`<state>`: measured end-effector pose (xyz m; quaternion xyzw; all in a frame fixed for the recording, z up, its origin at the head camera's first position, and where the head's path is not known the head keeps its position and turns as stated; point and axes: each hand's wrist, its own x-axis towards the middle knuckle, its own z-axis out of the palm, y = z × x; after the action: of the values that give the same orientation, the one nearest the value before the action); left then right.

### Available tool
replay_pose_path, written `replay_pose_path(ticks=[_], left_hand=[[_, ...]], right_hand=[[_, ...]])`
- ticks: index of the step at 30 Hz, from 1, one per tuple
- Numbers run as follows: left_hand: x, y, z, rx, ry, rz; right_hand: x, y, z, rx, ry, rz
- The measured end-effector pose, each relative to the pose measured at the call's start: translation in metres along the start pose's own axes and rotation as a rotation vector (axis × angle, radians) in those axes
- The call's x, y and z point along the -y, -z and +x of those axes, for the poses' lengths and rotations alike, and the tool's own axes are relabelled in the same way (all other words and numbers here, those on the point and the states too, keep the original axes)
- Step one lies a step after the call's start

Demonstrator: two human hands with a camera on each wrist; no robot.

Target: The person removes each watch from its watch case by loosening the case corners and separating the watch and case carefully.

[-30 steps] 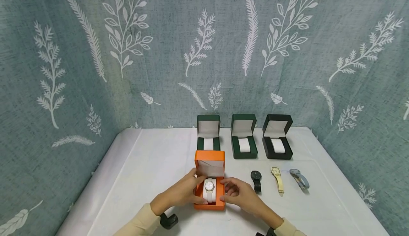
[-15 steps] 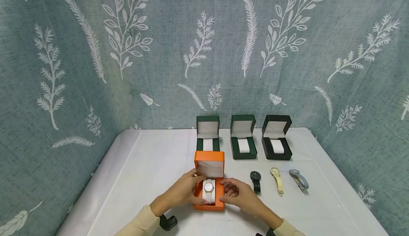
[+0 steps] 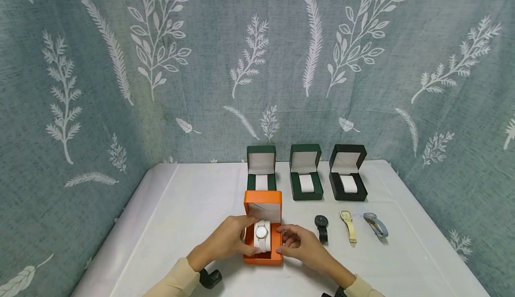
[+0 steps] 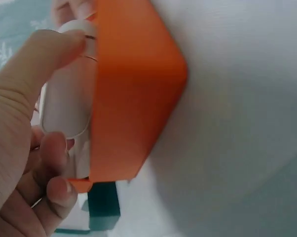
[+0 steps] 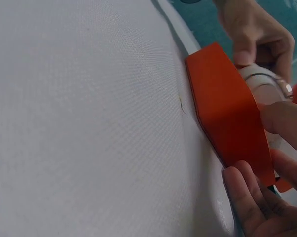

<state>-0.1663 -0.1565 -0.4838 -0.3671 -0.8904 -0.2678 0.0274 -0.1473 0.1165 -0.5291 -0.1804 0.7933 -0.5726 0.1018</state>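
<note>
A white-strapped watch (image 3: 261,232) is wrapped round a white cushion (image 4: 67,103). My left hand (image 3: 227,239) pinches this cushion between thumb and fingers, and it stands partly raised out of the open orange watch box (image 3: 263,197). A dark gap shows in the box below the cushion's front end. On the box's right side, my right hand (image 3: 299,244) grips the wall with thumb and fingers. The right wrist view has the box's orange outer wall (image 5: 225,108) close to the right fingers; part of that hand is out of frame.
Behind the orange box stand two open green watch boxes (image 3: 251,181) (image 3: 295,189) and an open black one (image 3: 339,194), each with a white cushion. To the right lie a black watch (image 3: 321,222), a gold watch (image 3: 348,226) and a blue-grey watch (image 3: 377,225) on the white tabletop (image 3: 193,198).
My left hand has raised the cushion with the white watch a little out of the orange box, its index finger shifting up. My right hand has stayed on the box.
</note>
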Motion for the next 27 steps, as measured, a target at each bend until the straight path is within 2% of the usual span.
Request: replay_pose_path(ticks=[3, 8, 12, 17, 27], left_hand=[[0.002, 0.002, -0.001, -0.026, 0.015, -0.067], [0.004, 0.001, -0.002, -0.033, 0.020, -0.120], [0.004, -0.001, -0.003, -0.038, 0.035, -0.156], [0.003, 0.001, -0.004, -0.055, 0.058, -0.223], [0.002, -0.001, -0.002, -0.087, 0.013, -0.281]], right_hand=[[-0.001, -0.001, -0.001, -0.011, -0.003, -0.004], [0.000, 0.002, -0.002, 0.000, 0.013, -0.033], [0.005, 0.007, -0.004, 0.016, 0.063, -0.087], [0.010, 0.013, -0.002, -0.003, 0.141, -0.141], [0.024, 0.008, 0.004, 0.033, 0.245, -0.156]])
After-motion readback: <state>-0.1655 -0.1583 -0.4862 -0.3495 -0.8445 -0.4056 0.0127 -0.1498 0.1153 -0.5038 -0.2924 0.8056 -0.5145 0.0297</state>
